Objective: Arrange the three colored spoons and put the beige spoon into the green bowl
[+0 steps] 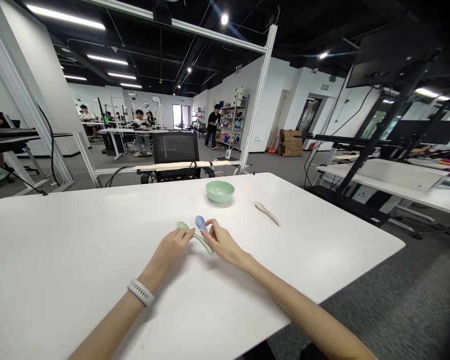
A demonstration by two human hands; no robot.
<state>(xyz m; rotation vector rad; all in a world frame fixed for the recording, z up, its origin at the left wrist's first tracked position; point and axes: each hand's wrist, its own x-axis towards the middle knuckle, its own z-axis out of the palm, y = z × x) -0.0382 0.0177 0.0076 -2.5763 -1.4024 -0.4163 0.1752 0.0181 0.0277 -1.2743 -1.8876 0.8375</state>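
My left hand (177, 241) is closed on a green spoon (204, 242), whose handle slants down to the right past my fingers. A blue spoon (200, 222) lies right beside it, with my right hand (220, 240) closed around its handle; that handle is mostly hidden by my fingers. Both hands are close together over the middle of the white table (97, 240). Farther back stands a green bowl (220, 192), upright. To its right a beige spoon (268, 214) lies on the tabletop, apart from both hands.
Behind the table's far edge are a black mesh chair (176, 148) and an aluminium frame (260, 90) with a wooden strip. A second white desk (435, 192) stands to the right. Several people sit or stand farther off in the room.
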